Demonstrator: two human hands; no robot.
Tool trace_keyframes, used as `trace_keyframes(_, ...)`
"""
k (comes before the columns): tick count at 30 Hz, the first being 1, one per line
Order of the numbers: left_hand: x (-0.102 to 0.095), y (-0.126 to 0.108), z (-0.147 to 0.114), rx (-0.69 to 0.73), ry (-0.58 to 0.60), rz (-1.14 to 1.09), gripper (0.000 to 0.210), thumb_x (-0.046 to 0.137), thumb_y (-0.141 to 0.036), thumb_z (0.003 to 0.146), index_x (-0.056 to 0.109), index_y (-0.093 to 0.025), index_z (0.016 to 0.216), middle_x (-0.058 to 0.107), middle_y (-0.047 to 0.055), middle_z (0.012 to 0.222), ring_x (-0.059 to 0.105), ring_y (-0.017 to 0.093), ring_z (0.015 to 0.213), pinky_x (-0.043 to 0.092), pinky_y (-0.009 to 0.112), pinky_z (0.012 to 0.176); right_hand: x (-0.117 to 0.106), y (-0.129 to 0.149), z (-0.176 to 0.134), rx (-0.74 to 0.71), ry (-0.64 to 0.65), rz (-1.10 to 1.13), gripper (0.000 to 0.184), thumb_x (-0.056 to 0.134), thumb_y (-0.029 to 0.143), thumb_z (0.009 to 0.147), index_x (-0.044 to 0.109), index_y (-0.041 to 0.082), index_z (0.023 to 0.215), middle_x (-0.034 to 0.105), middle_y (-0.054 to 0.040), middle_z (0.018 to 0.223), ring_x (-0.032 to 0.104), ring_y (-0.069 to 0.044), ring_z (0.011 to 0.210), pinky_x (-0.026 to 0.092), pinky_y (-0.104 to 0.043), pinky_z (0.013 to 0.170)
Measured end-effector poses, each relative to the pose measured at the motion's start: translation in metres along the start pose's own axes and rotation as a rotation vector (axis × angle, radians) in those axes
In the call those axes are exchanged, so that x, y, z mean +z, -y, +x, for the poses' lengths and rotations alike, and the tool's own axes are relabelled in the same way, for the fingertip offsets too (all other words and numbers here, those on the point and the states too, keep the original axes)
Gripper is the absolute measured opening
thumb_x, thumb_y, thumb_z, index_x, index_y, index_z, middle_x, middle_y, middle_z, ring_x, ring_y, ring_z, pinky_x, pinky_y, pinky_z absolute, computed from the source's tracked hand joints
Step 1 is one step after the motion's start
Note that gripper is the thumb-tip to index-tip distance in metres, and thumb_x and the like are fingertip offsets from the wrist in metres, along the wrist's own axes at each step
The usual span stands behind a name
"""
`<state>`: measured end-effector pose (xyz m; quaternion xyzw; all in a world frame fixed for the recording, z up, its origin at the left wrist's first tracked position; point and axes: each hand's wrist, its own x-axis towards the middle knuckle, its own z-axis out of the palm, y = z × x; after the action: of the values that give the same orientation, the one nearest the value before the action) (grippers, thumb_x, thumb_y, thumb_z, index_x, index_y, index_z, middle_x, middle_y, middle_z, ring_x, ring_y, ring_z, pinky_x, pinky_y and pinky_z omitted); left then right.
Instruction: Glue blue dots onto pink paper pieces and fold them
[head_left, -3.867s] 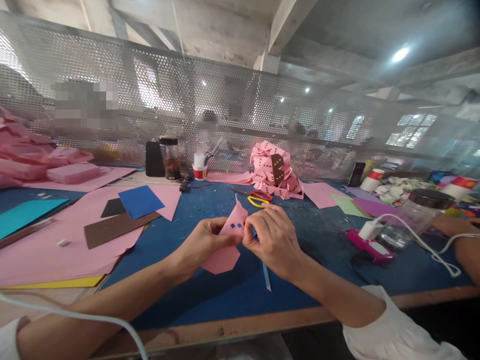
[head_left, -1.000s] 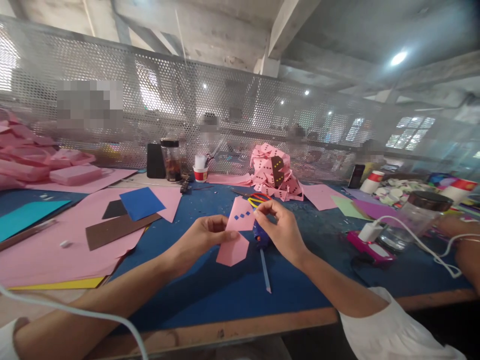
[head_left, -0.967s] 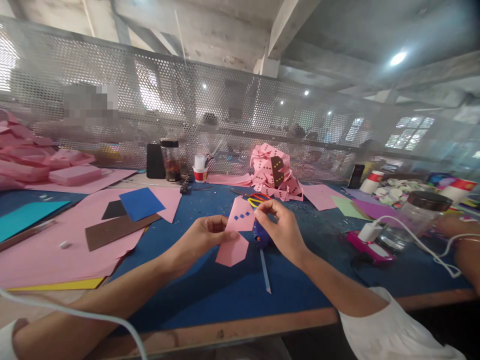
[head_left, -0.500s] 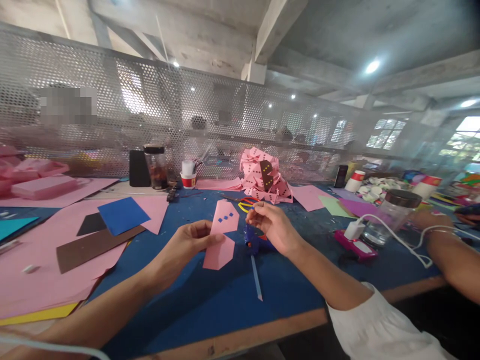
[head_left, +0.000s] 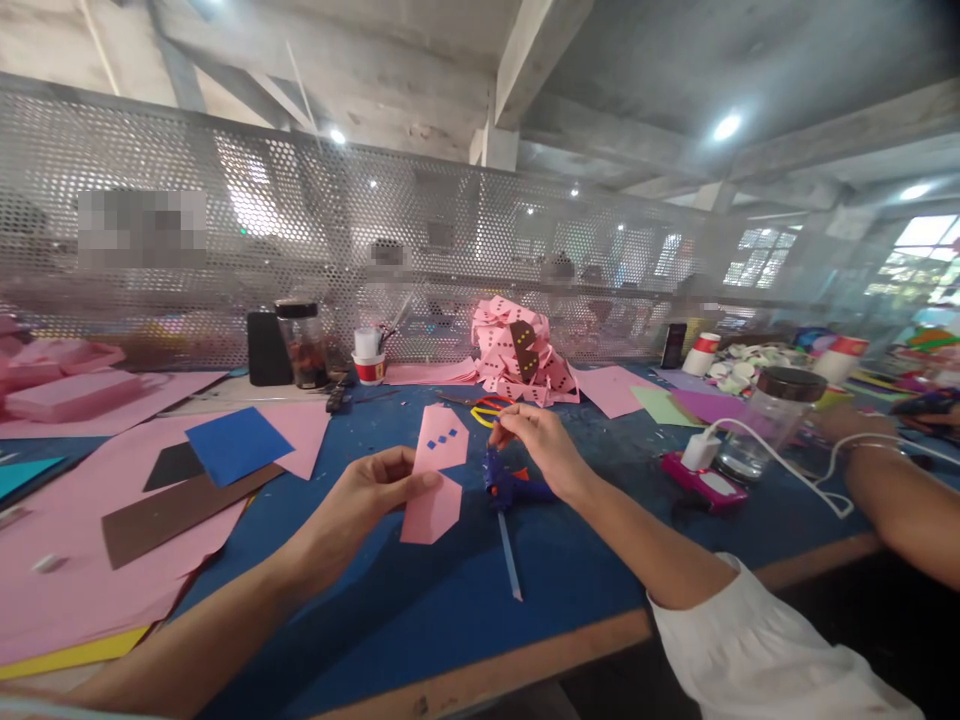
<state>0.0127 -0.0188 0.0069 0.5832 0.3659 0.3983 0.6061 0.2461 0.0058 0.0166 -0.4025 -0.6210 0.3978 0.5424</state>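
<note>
My left hand [head_left: 390, 482] pinches a pink paper cutout [head_left: 436, 512] between thumb and fingers. The cutout has a notch on its right side, and three small blue squares run in a slanted row on its upper half. My right hand [head_left: 541, 440] is closed in a pinch just above a blue glue gun [head_left: 501, 482], its fingertips by the front end of the gun. Whatever lies between those fingertips is too small to make out. A pale glue stick [head_left: 510, 560] pokes out of the gun toward me. Behind my right fingers lie yellow-handled scissors [head_left: 484, 411].
Pink sheets, a blue sheet [head_left: 238, 446] and a brown strip [head_left: 184, 515] lie at left. A dotted pink paper stack [head_left: 499, 350] stands at the back by a mesh screen. On the right are a jar [head_left: 772, 430], a pink power strip [head_left: 701, 482] and another person's arm [head_left: 900, 500].
The view has shifted slightly. Both hands hold nearly the same pose, the left still on the pink cutout, and more of the glue gun shows beneath my right hand.
</note>
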Motion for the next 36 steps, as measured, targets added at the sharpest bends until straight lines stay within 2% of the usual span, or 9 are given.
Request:
trace_keyframes(8,0.001,-0.002,0.0,0.001,-0.009,-0.01,0.019,0.072,-0.033,0.074,0.069,-0.018,0.085,0.071,0.003,0.082,0.063,0.015,0.072,0.047,0.023,0.066,0.002,-0.006,0.0,-0.106,0.063,-0.135,0.025,0.048,0.033,0.089,0.061,0.017,0.075,0.067,-0.0024,0.068,0.062,-0.014,0.063,0.049,-0.026,0.064)
trace_keyframes(15,0.003,-0.004,-0.001,0.022,-0.018,-0.005,0.02,0.072,-0.034,0.075,0.067,-0.017,0.085,0.07,0.004,0.082,0.062,0.015,0.072,0.046,0.024,0.067,0.004,-0.01,0.002,-0.094,0.052,-0.16,0.012,0.055,0.023,0.083,0.061,0.019,0.092,0.068,-0.0014,0.076,0.065,-0.014,0.073,0.05,-0.026,0.07)
trace_keyframes(21,0.002,-0.002,-0.002,0.038,-0.012,0.019,0.02,0.071,-0.033,0.076,0.066,-0.015,0.083,0.068,0.003,0.079,0.059,0.013,0.069,0.044,0.024,0.065,0.006,-0.004,0.0,-0.081,0.06,-0.117,0.008,0.053,0.021,0.081,0.061,0.018,0.081,0.066,-0.0004,0.075,0.064,-0.013,0.071,0.05,-0.026,0.071)
trace_keyframes(27,0.002,-0.003,-0.002,0.062,0.004,0.01,0.017,0.071,-0.032,0.076,0.067,-0.017,0.085,0.07,0.002,0.082,0.061,0.014,0.071,0.044,0.024,0.066,0.008,-0.001,-0.002,-0.049,0.099,-0.169,0.018,0.051,0.027,0.086,0.064,0.017,0.079,0.068,-0.0022,0.075,0.063,-0.013,0.071,0.048,-0.026,0.073)
trace_keyframes(36,0.0,-0.013,-0.004,0.113,-0.046,0.011,0.019,0.073,-0.031,0.072,0.068,-0.017,0.084,0.072,0.003,0.081,0.063,0.016,0.071,0.047,0.027,0.067,0.016,-0.006,0.003,-0.069,0.159,-0.243,0.03,0.051,0.042,0.088,0.063,0.016,0.077,0.068,-0.0027,0.073,0.063,-0.013,0.067,0.049,-0.026,0.068)
